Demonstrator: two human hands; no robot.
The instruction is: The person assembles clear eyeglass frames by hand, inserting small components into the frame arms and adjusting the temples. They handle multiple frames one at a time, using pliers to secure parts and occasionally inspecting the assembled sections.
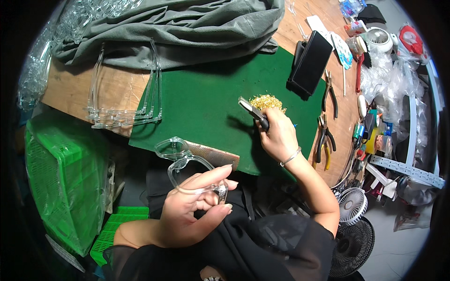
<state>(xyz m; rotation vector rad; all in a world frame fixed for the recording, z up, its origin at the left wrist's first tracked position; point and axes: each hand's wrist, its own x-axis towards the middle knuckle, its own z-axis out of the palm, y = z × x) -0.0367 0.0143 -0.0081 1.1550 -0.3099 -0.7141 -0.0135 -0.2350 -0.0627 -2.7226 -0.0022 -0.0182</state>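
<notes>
In front of my body, my left hand (192,206) is closed around a clear plastic eyeglass frame (171,175), gripping it near one corner with the rims pointing away to the left. My right hand (280,133) is wrapped around pliers (253,111), whose pale metal jaws point up and left above the green mat; most of their handles are hidden in my palm. Just beyond my right fingers lies a heap of tiny gold-coloured pieces (267,101). Further left, several clear eyeglass frames (124,114) stand at the table's edge, temples pointing away from me.
The green mat (201,98) covers part of the wooden table (70,89), with a grey cloth (173,33) behind it. A black phone (311,63) leans at the far right near two other pliers (330,96) (322,140). Green crates (70,173) stand left; fans (351,205) stand right.
</notes>
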